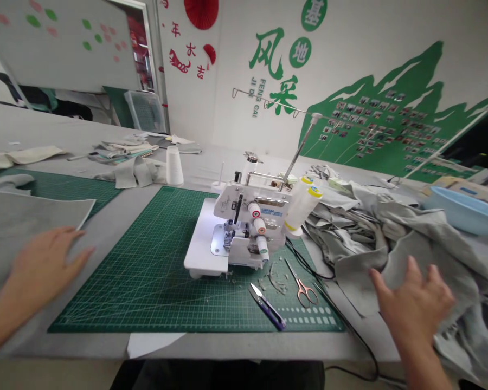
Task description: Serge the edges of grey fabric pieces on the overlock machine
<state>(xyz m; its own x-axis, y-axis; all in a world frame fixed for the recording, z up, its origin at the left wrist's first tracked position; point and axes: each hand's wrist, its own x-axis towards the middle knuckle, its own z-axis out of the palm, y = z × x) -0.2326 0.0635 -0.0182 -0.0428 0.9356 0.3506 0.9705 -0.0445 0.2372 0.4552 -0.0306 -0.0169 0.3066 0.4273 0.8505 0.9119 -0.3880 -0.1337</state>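
My left hand (40, 271) lies over a flat grey fabric piece (32, 216) at the left, its fingers stretched out. At the right, my right hand (417, 300) is spread at a heap of crumpled grey fabric (358, 260); whether its fingertips touch the cloth I cannot tell. Between the hands a white overlock sewing machine (244, 227) with its lamp lit stands on a green cutting mat (146, 271). Thread snips (268, 309) and a pair of copper-handled scissors (303, 287) lie on the mat in front of it, beside thread scraps (274, 281).
White thread cones (303, 203) stand behind the machine, and another cone (174, 167) is to its left. Black cables (350, 319) run past the mat's right side over the table edge. A blue basin (467, 208) sits far right. Folded fabrics (122, 151) lie at the back left.
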